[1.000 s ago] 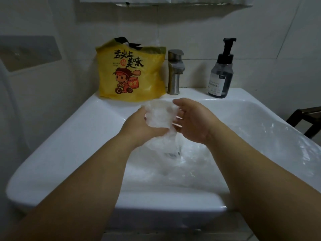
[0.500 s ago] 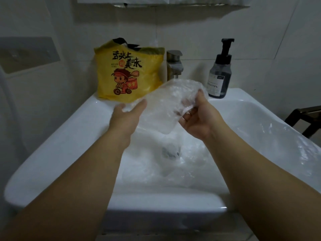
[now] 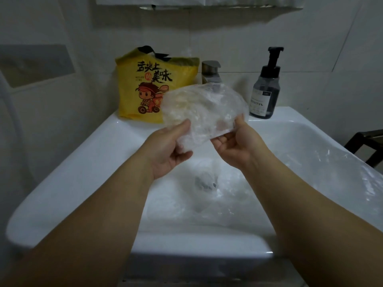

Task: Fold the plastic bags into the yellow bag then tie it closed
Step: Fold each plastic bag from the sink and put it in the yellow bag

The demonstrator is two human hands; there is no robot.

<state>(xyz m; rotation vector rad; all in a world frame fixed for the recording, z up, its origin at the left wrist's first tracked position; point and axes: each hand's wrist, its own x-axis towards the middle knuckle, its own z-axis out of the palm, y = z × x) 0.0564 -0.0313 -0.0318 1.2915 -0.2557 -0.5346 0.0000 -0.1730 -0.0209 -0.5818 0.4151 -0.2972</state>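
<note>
**Clear bag held above the basin**

A crumpled clear plastic bag [image 3: 204, 112] is held over the sink [image 3: 83, 162]. The left hand [image 3: 167, 150] grasps its left edge and the right hand [image 3: 238, 146] pinches its right edge. Just beyond it, the yellow bag [image 3: 145, 85] stands upright on the far rim, left of the faucet [image 3: 211, 74]. More clear plastic [image 3: 310, 168] lies in the basin.

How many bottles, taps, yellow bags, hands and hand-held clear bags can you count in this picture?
bottle: 1
tap: 1
yellow bag: 1
clear bag, held: 1
hands: 2, left hand and right hand
Total: 6
</note>
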